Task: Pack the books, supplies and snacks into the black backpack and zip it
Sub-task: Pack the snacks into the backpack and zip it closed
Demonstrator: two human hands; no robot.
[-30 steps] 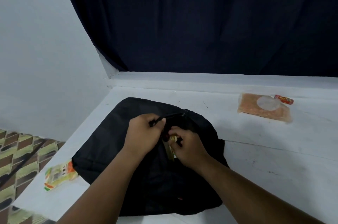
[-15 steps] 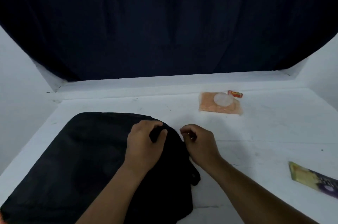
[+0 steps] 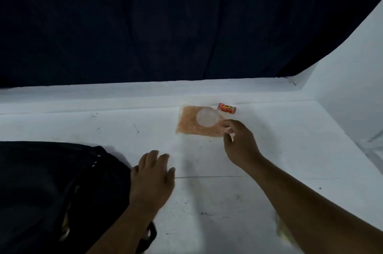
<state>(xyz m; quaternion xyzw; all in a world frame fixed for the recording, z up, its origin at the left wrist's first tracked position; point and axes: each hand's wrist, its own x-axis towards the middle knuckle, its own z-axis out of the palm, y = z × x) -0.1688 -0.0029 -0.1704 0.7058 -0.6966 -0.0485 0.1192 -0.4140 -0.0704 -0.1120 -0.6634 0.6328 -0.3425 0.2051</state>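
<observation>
The black backpack [image 3: 51, 187] lies flat at the lower left of the white table, its zip partly apart with something yellowish showing inside. My left hand [image 3: 152, 179] hovers just right of the bag with relaxed, spread fingers, holding nothing. My right hand [image 3: 238, 139] has reached to the near right corner of an orange snack packet [image 3: 190, 125] with a round clear window; its fingers and thumb curl at the packet's edge. A small red snack roll [image 3: 227, 107] lies just behind the packet.
A dark curtain [image 3: 165, 25] hangs behind the white table [image 3: 124, 129]; a white wall [image 3: 352, 88] closes the right side. A pale yellowish item [image 3: 283, 231] peeks out under my right forearm near the front edge.
Both hands have left the backpack's zip. The right hand travelled forward and right to the orange packet; the left moved off the bag. The view swung right.
</observation>
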